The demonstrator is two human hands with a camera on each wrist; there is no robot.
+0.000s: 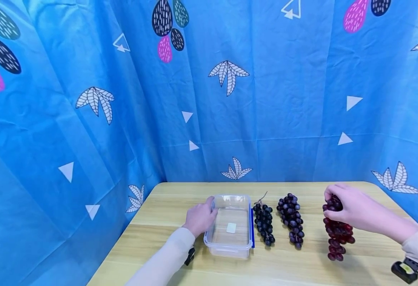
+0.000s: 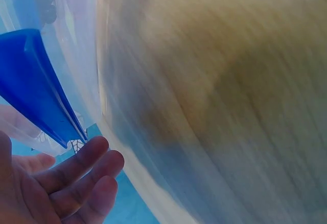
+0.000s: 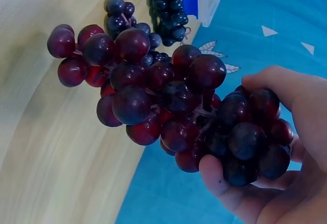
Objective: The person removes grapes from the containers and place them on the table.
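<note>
My right hand grips a bunch of dark red grapes by its upper end, the bunch hanging down over the table's right side. In the right wrist view the fingers and thumb curl round the top grapes. At the left rim of a clear plastic food container my left hand holds the side wall. A blue clip flap stands out beside those fingers in the left wrist view. The container has no lid on and a small white square shows at its bottom.
Right of the container a bunch of black grapes with a stem lies on the wooden table. A bunch of dark purple grapes lies between it and my right hand. A patterned blue curtain hangs behind and left.
</note>
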